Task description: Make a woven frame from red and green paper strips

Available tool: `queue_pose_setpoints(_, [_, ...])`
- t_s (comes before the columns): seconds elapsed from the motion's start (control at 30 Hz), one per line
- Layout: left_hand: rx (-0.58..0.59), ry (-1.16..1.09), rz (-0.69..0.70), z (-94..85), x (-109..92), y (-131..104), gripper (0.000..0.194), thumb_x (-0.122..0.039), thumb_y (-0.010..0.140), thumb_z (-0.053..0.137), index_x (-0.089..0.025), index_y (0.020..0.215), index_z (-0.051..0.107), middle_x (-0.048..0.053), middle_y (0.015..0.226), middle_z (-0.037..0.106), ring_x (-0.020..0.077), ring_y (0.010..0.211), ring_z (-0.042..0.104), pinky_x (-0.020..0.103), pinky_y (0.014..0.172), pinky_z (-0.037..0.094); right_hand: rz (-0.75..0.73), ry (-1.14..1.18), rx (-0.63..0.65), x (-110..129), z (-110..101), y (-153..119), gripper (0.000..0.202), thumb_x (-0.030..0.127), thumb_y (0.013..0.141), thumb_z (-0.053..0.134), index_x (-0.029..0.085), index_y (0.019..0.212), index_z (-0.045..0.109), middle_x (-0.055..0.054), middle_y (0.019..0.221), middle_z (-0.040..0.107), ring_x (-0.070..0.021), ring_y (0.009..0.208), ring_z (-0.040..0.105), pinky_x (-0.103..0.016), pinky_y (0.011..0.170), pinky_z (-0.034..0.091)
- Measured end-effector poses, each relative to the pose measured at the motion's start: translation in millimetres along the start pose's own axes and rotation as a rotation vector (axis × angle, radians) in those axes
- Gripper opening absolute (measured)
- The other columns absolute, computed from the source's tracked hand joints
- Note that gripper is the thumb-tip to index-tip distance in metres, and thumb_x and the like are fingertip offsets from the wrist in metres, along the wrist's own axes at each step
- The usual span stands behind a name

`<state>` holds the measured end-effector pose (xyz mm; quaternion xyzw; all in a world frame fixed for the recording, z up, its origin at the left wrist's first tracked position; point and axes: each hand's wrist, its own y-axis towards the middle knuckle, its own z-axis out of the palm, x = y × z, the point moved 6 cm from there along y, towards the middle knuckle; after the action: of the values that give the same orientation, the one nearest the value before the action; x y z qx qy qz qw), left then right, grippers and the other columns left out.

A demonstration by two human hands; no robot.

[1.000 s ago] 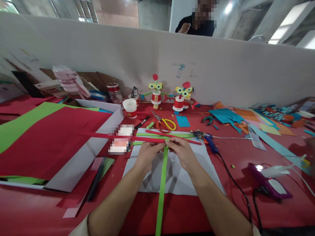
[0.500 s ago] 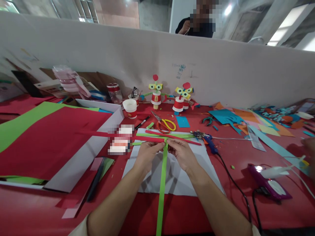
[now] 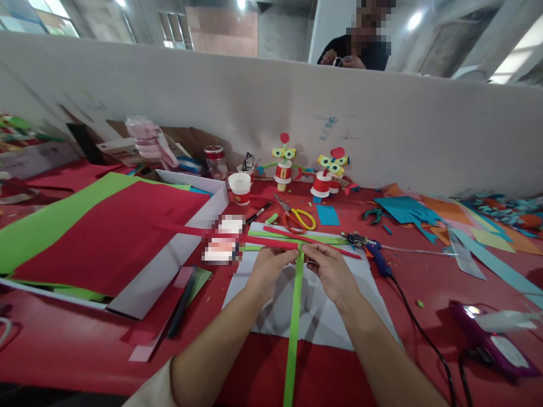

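A red paper strip [image 3: 267, 241] runs left from the fingertips of my left hand [image 3: 271, 269], which pinches its right end. A green paper strip [image 3: 294, 333] hangs down toward me from the same spot, its top end pinched by my right hand [image 3: 328, 265]. The two ends meet at a corner between my fingertips; how they are joined is hard to see. Both hands are above a white paper sheet [image 3: 284, 311]. Behind them lie another green strip [image 3: 326, 240] and another red strip [image 3: 352, 252].
A blue glue gun [image 3: 380, 260] lies to the right, its cord running toward me. Scissors [image 3: 303, 220], a paper cup [image 3: 240, 189] and paper-cup figures [image 3: 283, 171] stand or lie behind. At left is a box [image 3: 148, 299] with coloured paper. Beyond the partition [image 3: 212, 96] is another person [image 3: 360, 48].
The view has shifted, so everything sits a little further right. My hands stay together at the joint of the red and green strips.
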<state>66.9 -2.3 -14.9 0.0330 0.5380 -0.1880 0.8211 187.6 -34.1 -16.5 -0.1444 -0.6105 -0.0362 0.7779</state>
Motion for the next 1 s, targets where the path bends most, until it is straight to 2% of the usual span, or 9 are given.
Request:
queue_pose_setpoints(0.2, [0.007, 0.045, 0.002, -1.3, 3, 2, 0.010, -0.024, 0.063, 0.068, -0.016, 0.060, 0.064, 0.000, 0.060, 0.058, 0.0131, 0.061, 0.050, 0.027, 0.064, 0.039, -0.119, -0.161, -0.062, 9, 0, -1, 0.022, 0.041, 0.063, 0.072, 0.019, 0.063, 0.068, 0.001, 0.059, 0.061, -0.0117, 0.057, 0.044, -0.027, 0.058, 0.032])
queue_pose_setpoints(0.33, [-0.020, 0.066, 0.051, -1.1, -1, 0, 0.020, -0.032, 0.068, 0.067, -0.016, 0.057, 0.063, 0.000, 0.059, 0.057, 0.0124, 0.061, 0.049, 0.026, 0.063, 0.038, -0.092, -0.175, -0.040, 8, 3, -4, 0.025, 0.044, 0.065, 0.070, 0.019, 0.069, 0.068, -0.002, 0.062, 0.064, -0.0139, 0.060, 0.049, -0.028, 0.058, 0.033])
queue_pose_setpoints(0.43, [-0.057, 0.110, 0.091, -0.8, -3, -1, 0.020, -0.033, 0.069, 0.066, -0.016, 0.060, 0.063, -0.001, 0.060, 0.058, 0.0126, 0.062, 0.049, 0.026, 0.063, 0.038, -0.087, -0.189, -0.019, 7, 5, -5, 0.027, 0.046, 0.070, 0.066, 0.019, 0.074, 0.065, -0.002, 0.066, 0.064, -0.0139, 0.062, 0.051, -0.026, 0.056, 0.034])
queue_pose_setpoints(0.53, [-0.077, 0.169, 0.123, -1.4, -2, 1, 0.021, -0.032, 0.071, 0.064, -0.016, 0.060, 0.062, -0.001, 0.058, 0.056, 0.0128, 0.061, 0.048, 0.026, 0.061, 0.037, -0.133, -0.262, -0.019, 9, 6, -6, 0.026, 0.046, 0.073, 0.064, 0.020, 0.074, 0.062, 0.000, 0.066, 0.061, -0.0124, 0.059, 0.048, -0.024, 0.052, 0.033])
queue_pose_setpoints(0.67, [-0.043, 0.147, 0.148, -1.8, 1, 3, 0.023, -0.035, 0.072, 0.064, -0.016, 0.059, 0.062, -0.001, 0.057, 0.056, 0.0139, 0.061, 0.050, 0.026, 0.061, 0.038, -0.192, -0.318, 0.021, 9, 9, -6, 0.027, 0.047, 0.077, 0.060, 0.021, 0.072, 0.059, 0.003, 0.061, 0.053, -0.0118, 0.056, 0.045, -0.024, 0.050, 0.032])
queue_pose_setpoints(0.87, [-0.045, 0.132, 0.116, -3.5, 4, 3, 0.025, -0.037, 0.072, 0.065, -0.016, 0.060, 0.063, -0.001, 0.057, 0.056, 0.0133, 0.061, 0.050, 0.026, 0.062, 0.038, -0.267, -0.428, 0.034, 8, 6, -5, 0.028, 0.046, 0.083, 0.054, 0.021, 0.072, 0.055, 0.004, 0.060, 0.044, -0.0112, 0.055, 0.038, -0.025, 0.051, 0.030])
queue_pose_setpoints(1.0, [-0.016, 0.116, 0.115, -0.9, 5, 3, 0.023, -0.036, 0.073, 0.064, -0.016, 0.062, 0.063, 0.000, 0.061, 0.057, 0.0132, 0.064, 0.050, 0.026, 0.063, 0.038, -0.257, -0.373, 0.042, 8, 8, -5, 0.027, 0.045, 0.084, 0.054, 0.021, 0.071, 0.054, 0.005, 0.059, 0.042, -0.0109, 0.055, 0.035, -0.024, 0.051, 0.029])
